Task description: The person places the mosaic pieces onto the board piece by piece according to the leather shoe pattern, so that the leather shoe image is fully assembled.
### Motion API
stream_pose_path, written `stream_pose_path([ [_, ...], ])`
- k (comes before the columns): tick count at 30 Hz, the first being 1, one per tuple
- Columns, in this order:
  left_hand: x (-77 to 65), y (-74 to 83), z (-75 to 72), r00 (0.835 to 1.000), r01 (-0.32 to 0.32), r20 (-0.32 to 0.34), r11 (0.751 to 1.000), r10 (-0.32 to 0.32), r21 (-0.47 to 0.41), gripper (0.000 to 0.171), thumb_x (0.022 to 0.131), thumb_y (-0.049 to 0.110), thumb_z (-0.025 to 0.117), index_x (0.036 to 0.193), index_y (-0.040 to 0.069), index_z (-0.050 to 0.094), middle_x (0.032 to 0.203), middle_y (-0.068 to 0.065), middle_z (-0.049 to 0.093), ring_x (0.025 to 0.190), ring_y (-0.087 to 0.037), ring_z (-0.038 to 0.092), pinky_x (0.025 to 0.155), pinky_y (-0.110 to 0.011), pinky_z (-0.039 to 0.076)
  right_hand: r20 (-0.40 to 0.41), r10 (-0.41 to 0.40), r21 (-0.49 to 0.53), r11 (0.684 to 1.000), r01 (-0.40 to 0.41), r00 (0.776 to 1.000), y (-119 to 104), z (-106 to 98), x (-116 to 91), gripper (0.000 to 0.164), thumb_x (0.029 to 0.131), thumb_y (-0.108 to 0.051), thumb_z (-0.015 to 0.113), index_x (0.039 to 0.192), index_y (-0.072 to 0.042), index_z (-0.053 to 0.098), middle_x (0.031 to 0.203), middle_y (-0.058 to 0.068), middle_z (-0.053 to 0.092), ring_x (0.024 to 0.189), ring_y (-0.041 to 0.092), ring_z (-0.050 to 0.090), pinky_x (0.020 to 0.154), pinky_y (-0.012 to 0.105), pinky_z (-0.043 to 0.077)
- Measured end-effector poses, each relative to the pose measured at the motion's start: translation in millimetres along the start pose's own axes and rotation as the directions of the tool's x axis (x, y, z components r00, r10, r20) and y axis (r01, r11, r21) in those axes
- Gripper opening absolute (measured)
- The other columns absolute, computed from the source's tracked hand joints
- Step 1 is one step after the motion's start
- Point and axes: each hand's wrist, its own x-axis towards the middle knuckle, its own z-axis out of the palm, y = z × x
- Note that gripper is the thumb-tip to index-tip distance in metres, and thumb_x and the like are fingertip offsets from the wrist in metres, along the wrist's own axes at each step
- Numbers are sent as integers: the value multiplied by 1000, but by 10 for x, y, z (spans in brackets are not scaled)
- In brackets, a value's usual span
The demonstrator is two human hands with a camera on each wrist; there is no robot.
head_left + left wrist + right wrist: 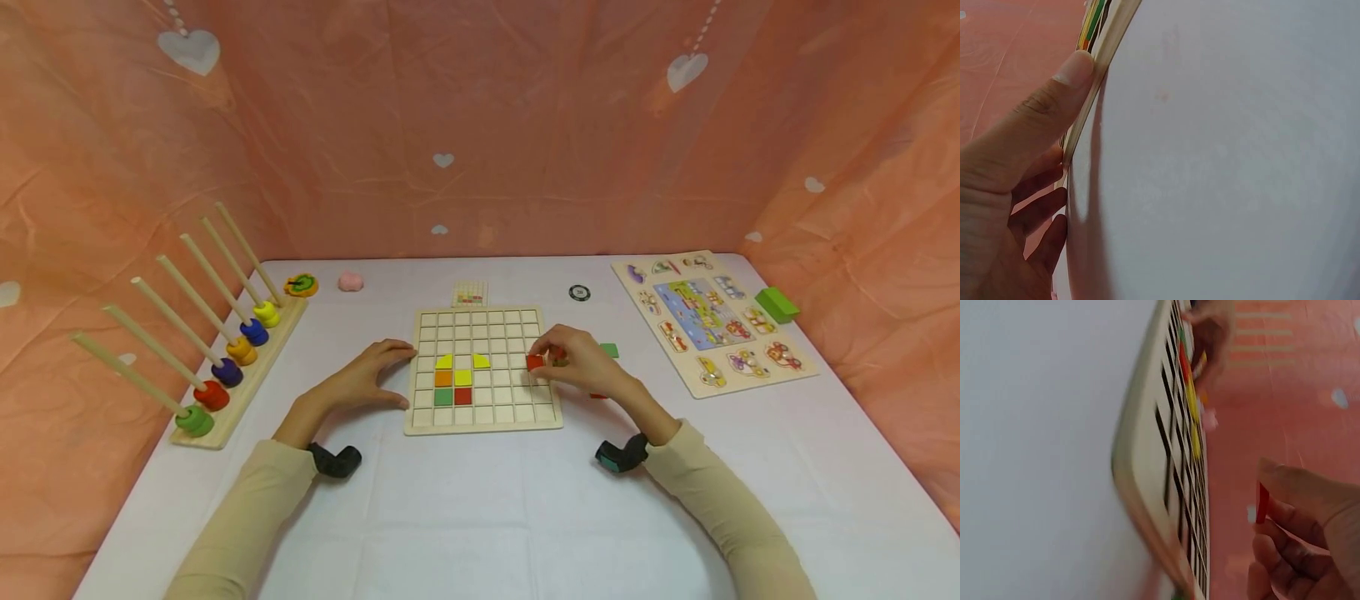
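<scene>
A square wooden grid board point(517, 415) lies flat on the white table. My left hand point(363, 377) rests against its left side, thumb and fingertips at the rim. In the left wrist view the thumb point(1075, 72) lies along the board's edge. Above the board's right columns, my right hand point(585, 362) pinches a red tile point(534, 362) between thumb and fingers; the right wrist view shows this tile point(1262, 503) edge-on. Left of centre on the grid sit an orange tile point(443, 379), a yellow tile point(462, 378), a green tile point(443, 397), a red tile point(462, 397) and two rounded yellow pieces point(481, 361).
Right of the board, loose tiles, one green point(609, 351), are partly hidden by the right hand and forearm. A small pattern card point(469, 294) lies behind the board. A peg stacker point(288, 329) stands left; a picture puzzle point(678, 367) and green block point(777, 305) lie right.
</scene>
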Motion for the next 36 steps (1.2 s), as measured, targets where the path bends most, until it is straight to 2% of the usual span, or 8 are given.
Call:
stream_pose_path([
  [8,-7,-5,6,1000,-2,-3,1000,2,6,82,69,33,82,136,1,45,140,-17,38,131,-34,30,109,-51,23,100,-34,-22,999,37,994,-186,434,194,27,75,-22,79,96,-9,67,88,-3,62,75,12,51,65,22,45],
  [15,-6,1,0,1000,3,-1,1000,-3,-6,83,69,33,82,136,1,45,141,-17,37,131,-34,29,109,-51,23,141,-17,-13,1000,19,990,-253,610,245,20,77,-27,77,88,-14,65,82,-7,59,73,8,49,65,20,45],
  [23,-1,-10,-4,1000,7,2,1000,-7,-2,83,69,34,82,136,1,45,141,-17,37,131,-34,30,109,-52,23,209,-37,-3,999,38,977,-274,585,253,9,80,-20,75,85,-14,71,85,-7,61,79,8,52,71,21,47],
  [26,0,-4,-4,1000,5,3,1000,-5,-3,83,69,34,82,136,1,45,141,-17,37,131,-35,29,109,-52,23,239,-64,11,998,63,969,-281,560,260,6,81,-14,73,86,-11,72,87,-5,62,82,8,53,74,20,48],
  [30,2,2,-3,1000,4,5,1000,-4,-3,83,69,33,82,136,1,45,141,-17,37,131,-34,29,109,-51,23,270,-99,4,995,102,958,-275,532,264,6,82,-15,72,87,-10,72,88,-4,62,84,8,53,76,20,48],
  [36,-2,15,-9,1000,4,5,1000,-4,-3,83,69,34,82,136,1,45,141,-17,38,131,-34,30,109,-51,23,229,-95,-5,995,99,969,-164,400,235,8,83,-16,70,90,-12,70,91,-3,60,80,10,52,70,22,46],
])
